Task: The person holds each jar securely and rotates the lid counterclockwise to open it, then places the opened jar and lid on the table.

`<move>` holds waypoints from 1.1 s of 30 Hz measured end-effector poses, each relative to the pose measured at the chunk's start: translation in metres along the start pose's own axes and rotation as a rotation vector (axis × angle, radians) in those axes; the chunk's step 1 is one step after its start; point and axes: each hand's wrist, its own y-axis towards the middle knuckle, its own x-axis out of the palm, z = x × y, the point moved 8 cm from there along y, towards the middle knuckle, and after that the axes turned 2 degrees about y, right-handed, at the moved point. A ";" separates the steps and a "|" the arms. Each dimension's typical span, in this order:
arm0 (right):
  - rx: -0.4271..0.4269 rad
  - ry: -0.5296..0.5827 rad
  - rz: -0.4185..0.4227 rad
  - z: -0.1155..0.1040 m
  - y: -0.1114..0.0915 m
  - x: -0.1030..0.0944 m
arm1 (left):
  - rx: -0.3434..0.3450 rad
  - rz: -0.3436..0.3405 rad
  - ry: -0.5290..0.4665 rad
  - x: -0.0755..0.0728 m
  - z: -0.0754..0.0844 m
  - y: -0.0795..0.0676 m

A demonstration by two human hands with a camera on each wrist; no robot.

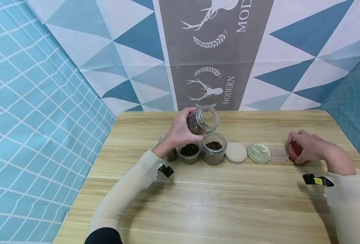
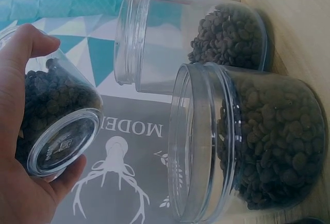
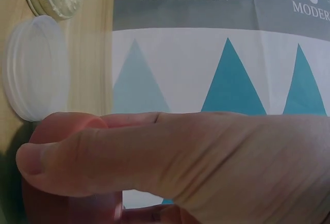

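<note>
My left hand [image 1: 180,130] grips a clear jar [image 1: 195,122] around its side, tilted with the open mouth to the right. Dark bean-like pieces [image 2: 56,95] lie inside it. Below stand open jars of similar dark pieces: one jar [image 1: 214,156] under the held jar's mouth, another jar [image 1: 190,158] to its left, and a third jar [image 1: 171,156] partly hidden by my left wrist. At the row's right end my right hand [image 1: 311,147] holds a reddish round lid-like piece [image 1: 294,150], thumb and fingers around its sides. My palm hides part of it.
Between the jars and my right hand lie a cream lid [image 1: 236,153], a gold-coloured metal lid [image 1: 259,153] and a translucent plastic lid [image 1: 279,155]. They rest on a wooden table [image 1: 198,203], with a patterned cloth [image 1: 143,51] hanging behind.
</note>
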 end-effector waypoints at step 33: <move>0.045 0.025 -0.044 0.009 0.000 0.015 | -0.030 0.011 0.000 -0.002 -0.003 0.000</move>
